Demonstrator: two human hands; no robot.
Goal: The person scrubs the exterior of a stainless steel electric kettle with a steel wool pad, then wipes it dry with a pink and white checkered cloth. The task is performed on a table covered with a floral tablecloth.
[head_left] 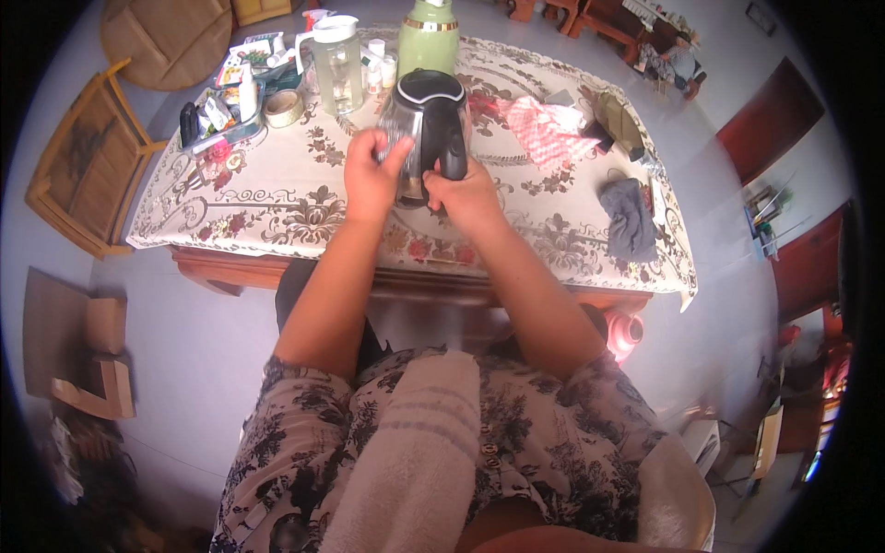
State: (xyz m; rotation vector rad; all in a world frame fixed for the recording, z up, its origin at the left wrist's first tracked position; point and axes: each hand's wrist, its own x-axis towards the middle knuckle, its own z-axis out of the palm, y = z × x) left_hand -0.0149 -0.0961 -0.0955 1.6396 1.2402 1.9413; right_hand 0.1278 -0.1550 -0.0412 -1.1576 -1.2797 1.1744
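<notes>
An electric kettle (430, 87) with a black lid, black handle and a shiny, see-through-looking body is between my hands, over the near middle of the table. My right hand (468, 195) is closed round the lower part of its handle. Against the left side of the body rests my left hand (371, 180), its fingers curled and thumb up, steadying the kettle. The kettle stands about upright; its base is partly hidden by my hands, so I cannot tell whether it touches the cloth. Behind it are a clear lidded water pitcher (338, 69) and a pale green thermos flask (429, 41).
A flowered tablecloth (267, 207) covers the table. On the left sit a tray of small items (226, 129) and a tape roll (283, 109). To the right lie a pink checked cloth (548, 132) and a grey cloth (629, 221). A wooden chair (92, 166) stands left; a white towel (415, 442) hangs over me.
</notes>
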